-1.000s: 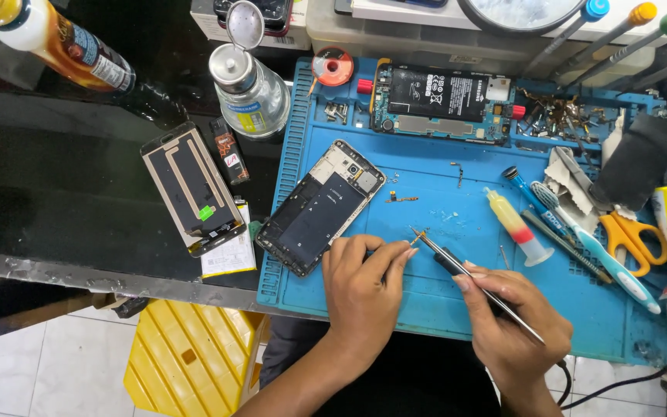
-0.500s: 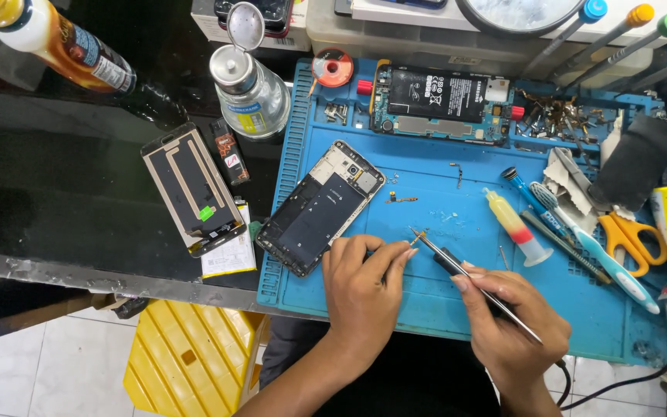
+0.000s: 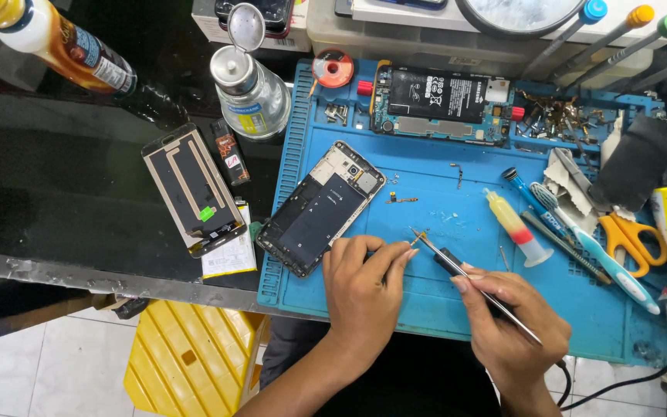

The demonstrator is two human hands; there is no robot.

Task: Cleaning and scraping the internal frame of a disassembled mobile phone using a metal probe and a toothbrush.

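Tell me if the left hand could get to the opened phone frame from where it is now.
Probably yes. The left hand rests on the blue mat right beside the phone frame, with only bare mat between them. Its fingers pinch a tiny part at the tweezers tip, so it would need to let go first.

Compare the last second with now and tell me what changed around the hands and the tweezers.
Nothing visibly changed. The right hand still holds the tweezers, tips at a small part by the left hand fingertips on the blue mat; the opened phone frame lies where it was.
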